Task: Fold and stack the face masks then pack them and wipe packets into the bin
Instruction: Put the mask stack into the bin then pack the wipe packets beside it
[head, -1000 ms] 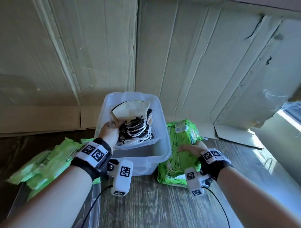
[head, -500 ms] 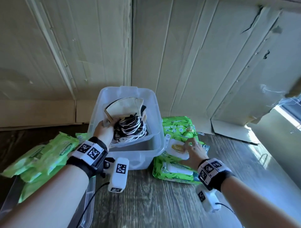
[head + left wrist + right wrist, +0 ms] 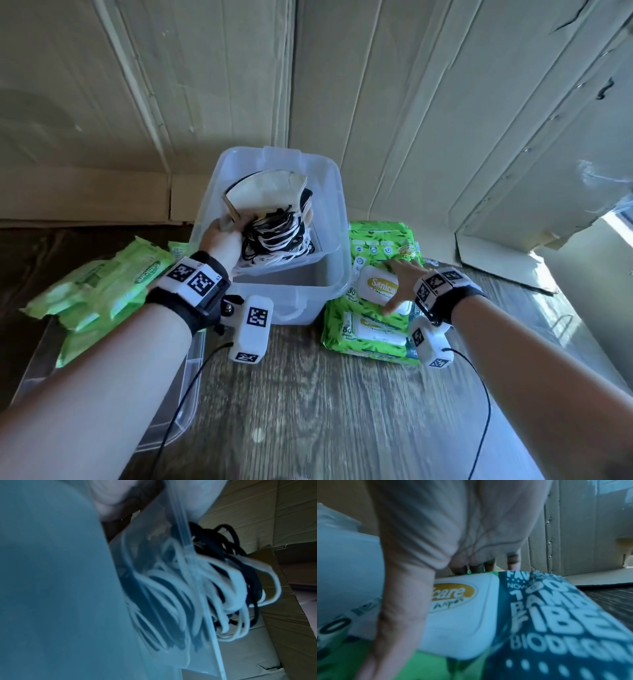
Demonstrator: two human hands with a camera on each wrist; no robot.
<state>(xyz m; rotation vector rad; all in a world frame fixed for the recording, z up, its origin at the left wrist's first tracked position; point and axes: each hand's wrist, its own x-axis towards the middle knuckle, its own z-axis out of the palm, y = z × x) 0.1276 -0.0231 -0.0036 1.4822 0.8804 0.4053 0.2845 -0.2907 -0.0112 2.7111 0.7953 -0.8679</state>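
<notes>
Only the head view took in the whole scene: a clear bin (image 3: 337, 219) stood at the centre of the frame on a wood-grain table (image 3: 308, 411), with green wipe packets (image 3: 371, 318) stacked just right of it and another pile of wipe packets (image 3: 99, 291) at the left edge. The left wrist view showed what the head view could not: seen through the bin's wall (image 3: 154, 615), black and white ear loops (image 3: 231, 595) hung over its rim. The right wrist view gave the top packet's white flap lid (image 3: 462, 615) close up, with part of its printed label legible.

The left hand (image 3: 221, 240) reached into the bin, fingers curled around the near edge of the stack of face masks (image 3: 270, 198), which sat tilted inside the bin. The right hand (image 3: 399, 279) lay spread on the top packet of the right stack, fingers extended and pressing down beside the lid, thumb (image 3: 399, 608) alongside it.
</notes>
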